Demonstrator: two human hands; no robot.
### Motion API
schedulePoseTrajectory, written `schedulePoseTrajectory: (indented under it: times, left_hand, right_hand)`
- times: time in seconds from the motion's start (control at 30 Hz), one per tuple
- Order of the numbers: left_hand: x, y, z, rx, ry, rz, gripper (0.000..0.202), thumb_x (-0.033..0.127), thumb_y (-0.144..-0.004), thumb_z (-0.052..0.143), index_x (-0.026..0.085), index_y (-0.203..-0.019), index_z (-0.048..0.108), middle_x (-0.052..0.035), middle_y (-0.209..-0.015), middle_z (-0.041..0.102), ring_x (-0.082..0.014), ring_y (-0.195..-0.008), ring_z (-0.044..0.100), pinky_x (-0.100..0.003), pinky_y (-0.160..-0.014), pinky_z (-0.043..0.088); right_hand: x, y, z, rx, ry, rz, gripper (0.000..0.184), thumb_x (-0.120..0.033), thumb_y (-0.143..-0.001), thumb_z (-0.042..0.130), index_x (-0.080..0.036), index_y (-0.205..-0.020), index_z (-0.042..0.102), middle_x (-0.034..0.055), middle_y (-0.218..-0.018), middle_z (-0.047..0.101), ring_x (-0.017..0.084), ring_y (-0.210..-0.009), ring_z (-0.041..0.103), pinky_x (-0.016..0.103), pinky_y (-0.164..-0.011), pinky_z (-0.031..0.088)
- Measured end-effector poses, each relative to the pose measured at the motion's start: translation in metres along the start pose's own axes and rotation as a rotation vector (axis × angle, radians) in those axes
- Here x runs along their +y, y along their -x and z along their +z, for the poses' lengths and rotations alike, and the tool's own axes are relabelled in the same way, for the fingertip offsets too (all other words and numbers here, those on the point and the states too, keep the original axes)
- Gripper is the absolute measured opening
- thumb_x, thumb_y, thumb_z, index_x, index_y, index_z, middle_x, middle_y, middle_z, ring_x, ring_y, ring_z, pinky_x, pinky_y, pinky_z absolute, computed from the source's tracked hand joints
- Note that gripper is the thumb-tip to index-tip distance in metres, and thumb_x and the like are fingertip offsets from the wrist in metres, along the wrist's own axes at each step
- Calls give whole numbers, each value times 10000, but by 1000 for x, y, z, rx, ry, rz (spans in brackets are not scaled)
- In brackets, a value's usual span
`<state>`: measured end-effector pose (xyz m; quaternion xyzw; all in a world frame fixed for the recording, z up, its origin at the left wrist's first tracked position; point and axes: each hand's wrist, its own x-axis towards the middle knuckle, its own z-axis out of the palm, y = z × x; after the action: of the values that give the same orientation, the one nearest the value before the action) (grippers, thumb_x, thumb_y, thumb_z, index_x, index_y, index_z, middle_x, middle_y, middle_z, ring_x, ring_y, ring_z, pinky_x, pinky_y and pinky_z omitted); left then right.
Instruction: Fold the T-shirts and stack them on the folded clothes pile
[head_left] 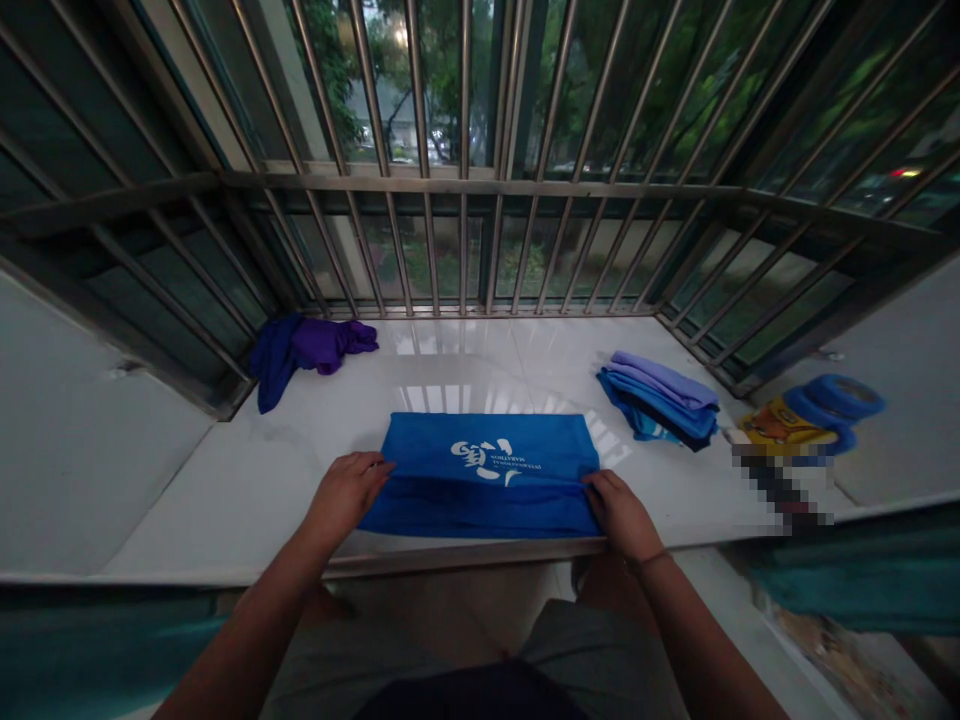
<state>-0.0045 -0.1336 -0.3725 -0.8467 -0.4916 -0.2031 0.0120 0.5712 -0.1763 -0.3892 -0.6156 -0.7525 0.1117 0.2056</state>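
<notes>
A blue garment with a white printed logo [480,470] lies folded flat on the white sill [247,480] near its front edge. My left hand [346,494] pinches the garment's left edge, fingers closed on the cloth. My right hand [619,512] grips its right edge the same way. Both hands rest on the sill at the fold line.
A crumpled blue and purple heap of clothes [304,350] lies at the back left. A stack of folded blue and lilac garments [660,397] sits at the right. Metal window bars [465,185] close off the back and sides. Blue and yellow items [814,415] lie at far right.
</notes>
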Motion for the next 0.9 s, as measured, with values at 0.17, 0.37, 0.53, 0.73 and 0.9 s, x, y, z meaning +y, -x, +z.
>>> schedulePoseTrajectory:
  times: [0.17,0.37,0.53,0.73,0.9]
  left_hand:
    - [2,31,22,-76,34,44,371,336,-1135,535,306,-1242,889,-111,-1243,857,-297,-1119,801,-463,-978,650]
    - [7,44,31,-27,-7,-29,378,324,-1124,533,289,-1289,871,-129,-1276,844,-333,-1136,801,-513,-1002,662]
    - [14,53,31,5,-39,3,379,289,-1125,533,252,-1353,833,-147,-1332,832,-329,-1172,804,-510,-1033,659]
    - [21,88,34,-14,-4,42,399,451,-1128,623,239,-1430,775,-154,-1427,809,-339,-1246,795,-517,-1086,644]
    - [22,112,33,-44,-15,58,427,487,-1109,652,256,-1457,742,-141,-1462,799,-341,-1261,785,-512,-1105,638]
  right_hand:
    - [-7,4,-6,-14,60,-50,283,-217,-1084,538,-227,-1200,795,135,-1187,792,312,-1100,766,466,-1021,640]
    - [-9,9,-13,-61,161,-107,302,-228,-1095,542,-226,-1231,812,145,-1196,806,326,-1100,757,476,-1011,643]
    - [-6,21,-6,-34,168,-104,290,-287,-1089,621,-239,-1304,810,155,-1302,800,334,-1174,771,514,-1067,658]
    - [-15,57,2,-76,210,-165,657,-451,-1031,795,-296,-1646,622,140,-1685,644,396,-1464,678,587,-1189,614]
    - [-22,76,2,-79,351,-195,677,-395,-1039,772,-293,-1682,586,137,-1606,713,366,-1371,722,509,-1069,658]
